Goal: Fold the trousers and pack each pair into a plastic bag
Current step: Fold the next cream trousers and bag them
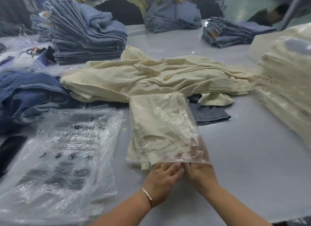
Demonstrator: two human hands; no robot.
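Folded cream trousers (156,130) mostly inside clear plastic bag (183,118), mid-counter (244,158). My left hand (161,177) at the bag mouth, grip unclear; right hand's (200,173) fingers inside the bag, partly hidden

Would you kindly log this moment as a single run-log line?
step: bagging | cream trousers mostly inside plastic bag | left hand and right hand at bag mouth | spare bags lie left

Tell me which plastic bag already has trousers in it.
The plastic bag at both hands, holding folded cream trousers. The bags left of it lie flat and empty, printed with black text.
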